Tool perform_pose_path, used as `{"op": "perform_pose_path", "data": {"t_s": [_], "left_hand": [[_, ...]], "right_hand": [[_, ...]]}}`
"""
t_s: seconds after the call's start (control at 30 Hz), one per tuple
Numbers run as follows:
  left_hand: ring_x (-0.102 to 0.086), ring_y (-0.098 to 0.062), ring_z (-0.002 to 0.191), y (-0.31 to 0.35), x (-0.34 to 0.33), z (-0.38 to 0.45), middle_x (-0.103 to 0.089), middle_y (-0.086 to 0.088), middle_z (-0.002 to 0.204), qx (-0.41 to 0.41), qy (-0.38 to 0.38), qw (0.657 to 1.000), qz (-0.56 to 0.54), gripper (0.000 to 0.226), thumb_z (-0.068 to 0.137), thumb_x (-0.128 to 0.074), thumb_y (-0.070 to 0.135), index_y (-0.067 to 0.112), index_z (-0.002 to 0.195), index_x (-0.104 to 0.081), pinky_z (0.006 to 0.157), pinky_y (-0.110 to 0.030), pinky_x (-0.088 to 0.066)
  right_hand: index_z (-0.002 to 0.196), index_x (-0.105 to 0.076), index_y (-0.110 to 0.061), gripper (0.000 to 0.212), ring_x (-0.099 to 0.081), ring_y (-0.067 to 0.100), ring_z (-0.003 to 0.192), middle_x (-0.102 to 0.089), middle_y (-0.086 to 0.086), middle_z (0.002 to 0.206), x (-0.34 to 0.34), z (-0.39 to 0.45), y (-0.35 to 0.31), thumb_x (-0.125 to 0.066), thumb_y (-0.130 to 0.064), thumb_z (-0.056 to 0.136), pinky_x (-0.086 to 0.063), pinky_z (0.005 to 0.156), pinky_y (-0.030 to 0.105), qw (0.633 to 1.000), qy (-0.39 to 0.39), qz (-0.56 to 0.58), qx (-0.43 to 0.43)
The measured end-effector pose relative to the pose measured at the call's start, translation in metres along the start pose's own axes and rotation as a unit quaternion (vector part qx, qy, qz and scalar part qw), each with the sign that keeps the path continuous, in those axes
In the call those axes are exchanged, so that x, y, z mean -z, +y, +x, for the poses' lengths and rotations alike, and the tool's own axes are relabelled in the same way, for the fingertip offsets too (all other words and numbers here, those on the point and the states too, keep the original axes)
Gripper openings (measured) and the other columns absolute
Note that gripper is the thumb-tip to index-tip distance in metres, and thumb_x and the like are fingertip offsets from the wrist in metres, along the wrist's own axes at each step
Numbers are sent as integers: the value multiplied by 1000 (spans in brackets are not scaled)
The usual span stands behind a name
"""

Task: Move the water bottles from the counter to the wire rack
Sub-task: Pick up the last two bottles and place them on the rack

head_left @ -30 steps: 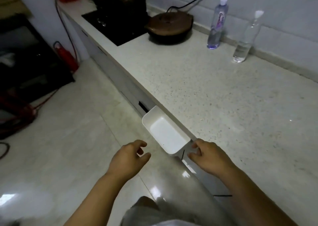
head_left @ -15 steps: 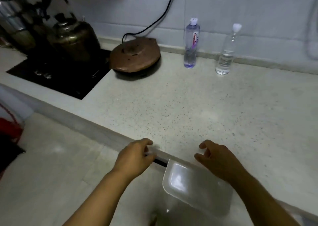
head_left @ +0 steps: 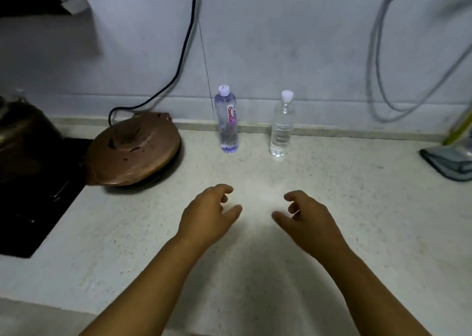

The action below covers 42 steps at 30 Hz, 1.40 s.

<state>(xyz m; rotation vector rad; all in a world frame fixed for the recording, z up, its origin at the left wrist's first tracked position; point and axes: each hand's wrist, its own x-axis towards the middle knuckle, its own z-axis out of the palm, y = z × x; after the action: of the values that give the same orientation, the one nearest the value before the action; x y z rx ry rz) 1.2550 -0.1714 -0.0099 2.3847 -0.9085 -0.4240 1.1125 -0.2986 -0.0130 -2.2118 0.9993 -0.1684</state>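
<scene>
I'm seeing two bottles standing upright at the far edge of the worktop [head_left: 332, 208], against the wall. The purple-tinted bottle [head_left: 228, 121] has a white cap and a printed label; the clear bottle [head_left: 281, 127], to its right, is unlabelled, ribbed and white-capped. They're standing apart. Left hand [head_left: 207, 214] and right hand [head_left: 310, 219] are hovering near me, each grip loosely spread, holding nothing.

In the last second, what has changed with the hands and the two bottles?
Both hands moved from the counter's edge out over the counter, toward the bottles. The left hand and right hand hold nothing, fingers loosely curled. The white tray seen near them earlier is out of view. The labelled bottle and clear bottle stayed upright by the wall, untouched.
</scene>
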Motion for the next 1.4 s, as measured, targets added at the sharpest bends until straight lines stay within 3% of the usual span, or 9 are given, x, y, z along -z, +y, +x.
{"op": "perform_pose_path", "data": {"t_s": [0.3,0.57,0.77,0.93,1.07,1.17,1.27,1.33,1.4], "left_hand": [[-52,-19,120,11,26,117,-43,1,142,-16,90,996,-4,71,78,-61,53,27,138,-34,96,-40,-49],[-51,-24,119,-4,23,242,-48,-1,135,-61,97,991,-74,76,70,-76,40,27,133,-35,90,-35,-45],[-47,-28,125,-26,-12,301,-40,-4,144,-65,114,979,-153,100,67,-81,29,26,142,-16,95,-39,-42],[-44,-13,112,-34,-29,314,-46,1,134,-81,148,958,-234,96,69,-79,18,22,142,-18,91,-32,-40],[-54,-20,90,-31,-33,315,-53,-4,97,-35,162,962,-218,74,68,-79,22,8,128,-38,79,-33,-43],[-58,-22,87,-37,-30,314,-59,-9,96,-13,128,965,-230,66,70,-79,26,7,124,-45,79,-36,-48],[-68,-11,75,-41,-25,298,-71,11,80,-25,61,966,-251,26,84,-66,20,22,109,-61,71,-32,-54],[-64,-9,74,-30,-19,279,-64,18,79,-46,61,973,-218,51,73,-77,23,21,116,-52,71,-31,-49],[-65,-19,94,-18,-13,257,-61,9,103,-85,37,978,-184,74,66,-80,34,16,127,-42,80,-29,-46]], "right_hand": [[133,-38,-20,65,-51,19,118,-49,2,135,25,111,-27,-67,-41,78,-45,99,39,992,106,61,15],[126,-41,-15,66,-47,11,92,-53,5,125,24,209,-21,-75,-29,71,-39,78,27,976,181,119,-1],[125,-41,-20,77,-58,22,107,-56,4,122,6,275,-1,-81,-34,61,-50,84,37,965,205,159,-40],[120,-41,-20,72,-58,15,91,-57,-5,106,-9,298,4,-82,-32,61,-45,70,24,955,229,187,-31],[122,-37,-20,71,-55,12,89,-53,-8,103,-11,303,3,-80,-29,67,-42,74,24,952,228,202,-28],[120,-37,-20,68,-55,14,88,-53,-8,101,-10,293,0,-79,-28,67,-45,74,27,953,225,201,-37],[117,-38,-21,65,-56,13,83,-54,-10,94,-10,267,-6,-79,-29,67,-46,68,25,959,215,178,-43],[119,-38,-21,68,-56,12,82,-53,-11,94,-10,246,-10,-79,-31,66,-45,67,23,964,203,166,-49],[122,-37,-22,72,-56,13,85,-53,-10,98,-9,221,-15,-80,-33,65,-44,71,22,966,194,158,-61]]}}
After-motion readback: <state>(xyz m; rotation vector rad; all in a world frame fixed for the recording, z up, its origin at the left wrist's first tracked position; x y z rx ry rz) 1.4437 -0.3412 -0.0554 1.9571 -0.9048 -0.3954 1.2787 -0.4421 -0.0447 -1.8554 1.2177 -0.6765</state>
